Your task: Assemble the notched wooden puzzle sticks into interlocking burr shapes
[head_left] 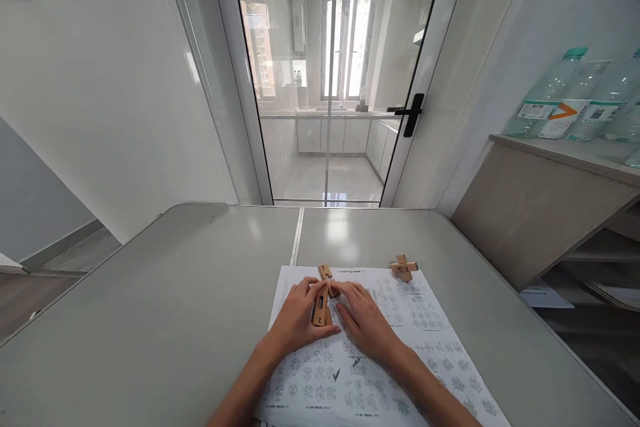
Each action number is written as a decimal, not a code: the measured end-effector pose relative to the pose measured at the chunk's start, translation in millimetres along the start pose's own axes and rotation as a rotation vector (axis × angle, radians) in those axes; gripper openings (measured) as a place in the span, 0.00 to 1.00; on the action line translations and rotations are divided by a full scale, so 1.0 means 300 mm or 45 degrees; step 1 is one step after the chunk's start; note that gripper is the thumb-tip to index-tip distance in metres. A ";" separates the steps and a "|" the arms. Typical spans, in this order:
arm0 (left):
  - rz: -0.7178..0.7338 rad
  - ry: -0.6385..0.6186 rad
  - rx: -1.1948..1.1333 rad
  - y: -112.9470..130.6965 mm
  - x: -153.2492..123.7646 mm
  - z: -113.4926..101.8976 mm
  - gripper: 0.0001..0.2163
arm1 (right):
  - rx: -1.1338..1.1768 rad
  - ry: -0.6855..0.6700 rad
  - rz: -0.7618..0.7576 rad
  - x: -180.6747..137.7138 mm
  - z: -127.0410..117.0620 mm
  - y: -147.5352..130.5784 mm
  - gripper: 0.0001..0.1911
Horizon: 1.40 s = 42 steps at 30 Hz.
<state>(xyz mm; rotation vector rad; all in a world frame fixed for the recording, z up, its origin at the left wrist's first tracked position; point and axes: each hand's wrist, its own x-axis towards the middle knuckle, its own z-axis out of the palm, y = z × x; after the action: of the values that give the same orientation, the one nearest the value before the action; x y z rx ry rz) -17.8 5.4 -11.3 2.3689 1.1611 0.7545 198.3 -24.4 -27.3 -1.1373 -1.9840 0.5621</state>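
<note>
My left hand is closed on a notched wooden puzzle piece marked with a 2, its thumb along the near end. Behind it, another wooden puzzle piece with a letter or number on its far end slants across the first. My right hand pinches where the pieces meet, its fingertips partly hiding the joint. Under both hands lies a large printed sheet with rows of small puzzle diagrams and a few handwritten ticks. A cross-shaped group of joined wooden pieces, marked G, rests at the sheet's far right corner.
The grey table has a seam down its far half. Beyond it stands a glass door with a black handle. On the right, a shelf carries several plastic bottles.
</note>
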 end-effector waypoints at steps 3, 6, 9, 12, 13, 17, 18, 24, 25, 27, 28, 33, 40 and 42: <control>0.015 -0.010 -0.010 -0.001 0.002 -0.002 0.42 | -0.082 -0.013 -0.009 -0.010 0.017 0.022 0.26; -0.005 -0.006 -0.033 0.000 0.004 -0.003 0.41 | -0.129 -0.023 -0.006 -0.016 0.029 0.038 0.27; -0.047 0.031 -0.048 0.003 0.004 -0.002 0.38 | -0.126 -0.023 -0.007 -0.015 0.031 0.041 0.26; -0.062 0.071 -0.011 0.007 0.004 -0.001 0.34 | -0.117 -0.020 -0.013 -0.010 0.025 0.036 0.25; -0.063 0.077 0.006 0.008 0.004 -0.001 0.32 | -0.114 -0.018 -0.018 -0.008 0.023 0.033 0.25; -0.038 0.082 0.049 0.005 0.002 0.000 0.24 | -0.108 -0.017 -0.041 -0.003 0.015 0.025 0.26; -0.037 0.085 0.057 0.003 0.002 0.001 0.23 | -0.112 -0.020 -0.043 -0.002 0.014 0.024 0.26; -0.042 0.163 0.121 -0.027 0.004 0.020 0.21 | -0.187 -0.030 -0.028 -0.011 0.021 0.030 0.27; -0.044 0.192 0.140 -0.034 0.005 0.025 0.22 | -0.207 -0.041 -0.022 -0.014 0.023 0.033 0.27; -0.064 0.259 0.189 -0.048 0.007 0.034 0.22 | -0.245 -0.061 -0.015 -0.018 0.029 0.041 0.28; -0.084 0.293 0.221 -0.055 0.008 0.037 0.22 | -0.261 -0.069 -0.015 -0.019 0.031 0.045 0.29; -0.218 0.358 0.416 -0.074 0.007 0.041 0.18 | -0.289 -0.071 -0.031 -0.021 0.034 0.059 0.30; -0.280 0.336 0.483 -0.072 0.007 0.032 0.16 | -0.214 -0.027 -0.076 -0.012 0.021 0.040 0.25; -0.298 0.340 0.495 -0.074 0.009 0.031 0.15 | -0.182 0.008 -0.065 -0.009 0.020 0.033 0.22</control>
<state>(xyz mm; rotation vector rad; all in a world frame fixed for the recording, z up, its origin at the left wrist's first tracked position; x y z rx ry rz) -23.8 19.5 -30.1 2.4168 1.8058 0.8438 199.5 -21.7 -38.8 -1.1689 -2.0682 0.3948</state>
